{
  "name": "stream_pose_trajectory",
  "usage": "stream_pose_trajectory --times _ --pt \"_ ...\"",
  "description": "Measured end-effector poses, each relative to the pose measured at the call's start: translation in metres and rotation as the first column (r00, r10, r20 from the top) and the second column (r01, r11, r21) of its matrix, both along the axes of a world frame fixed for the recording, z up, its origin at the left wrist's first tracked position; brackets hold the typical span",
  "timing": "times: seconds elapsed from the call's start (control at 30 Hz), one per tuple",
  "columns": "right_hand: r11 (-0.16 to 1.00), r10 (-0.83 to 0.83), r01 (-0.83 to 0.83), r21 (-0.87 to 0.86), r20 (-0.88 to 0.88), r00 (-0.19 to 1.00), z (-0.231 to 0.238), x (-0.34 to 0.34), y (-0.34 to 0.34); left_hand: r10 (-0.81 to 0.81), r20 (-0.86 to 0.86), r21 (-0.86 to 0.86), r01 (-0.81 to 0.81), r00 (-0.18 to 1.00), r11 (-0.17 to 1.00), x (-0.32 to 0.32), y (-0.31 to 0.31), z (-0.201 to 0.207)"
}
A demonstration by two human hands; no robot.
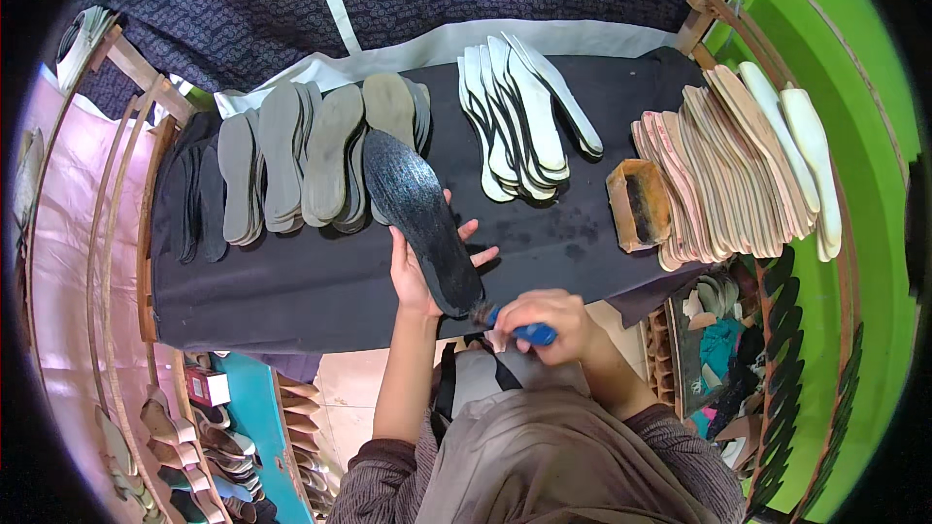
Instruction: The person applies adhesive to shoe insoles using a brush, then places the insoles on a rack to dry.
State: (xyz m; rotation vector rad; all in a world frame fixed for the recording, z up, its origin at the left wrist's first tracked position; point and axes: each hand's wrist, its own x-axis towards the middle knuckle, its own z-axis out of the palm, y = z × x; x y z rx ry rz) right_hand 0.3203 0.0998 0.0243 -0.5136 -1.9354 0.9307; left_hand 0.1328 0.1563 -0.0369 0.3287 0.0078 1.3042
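Observation:
A black shoe insole (413,204), glossy and wet-looking over much of its face, is held up above the table by my left hand (419,272). The thumb lies along its left edge, and the fingers reach out behind it on the right. My right hand (553,325) is closed round the blue handle of a brush (537,333). The brush's bristles touch the insole's lower end. Behind the held insole lie overlapping grey insoles (282,150). White insoles with dark undersides (522,116) are fanned out further right.
A black cloth (291,281) covers the table. Near its right end stands a brown, stained open box (621,215) beside a long row of beige insoles (714,165). Wooden racks flank both sides. Shelves with shoe parts (228,466) sit below left.

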Motion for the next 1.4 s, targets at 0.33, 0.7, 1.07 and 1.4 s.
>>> stream_pose_trajectory --times 0.33,0.7,1.07,1.4 --pt "0.999 -0.032 0.031 0.016 0.079 0.996 0.008 0.000 0.000 -0.009 -0.001 0.005 0.009 1.000 1.000 0.001 0.000 0.000" --pt "0.999 -0.013 0.013 0.039 0.011 1.000 0.004 -0.015 -0.004 0.045 -0.052 -0.014 -0.046 0.998 0.999 0.002 0.000 -0.001" --pt "0.964 -0.056 0.058 0.258 -0.013 0.998 0.005 -0.032 0.016 0.125 -0.246 -0.065 -0.145 0.961 0.987 0.009 -0.004 0.008" --pt "0.983 0.014 -0.016 0.183 0.013 1.000 0.001 -0.027 0.011 0.060 -0.167 -0.119 -0.080 0.984 0.990 0.006 -0.006 0.007"
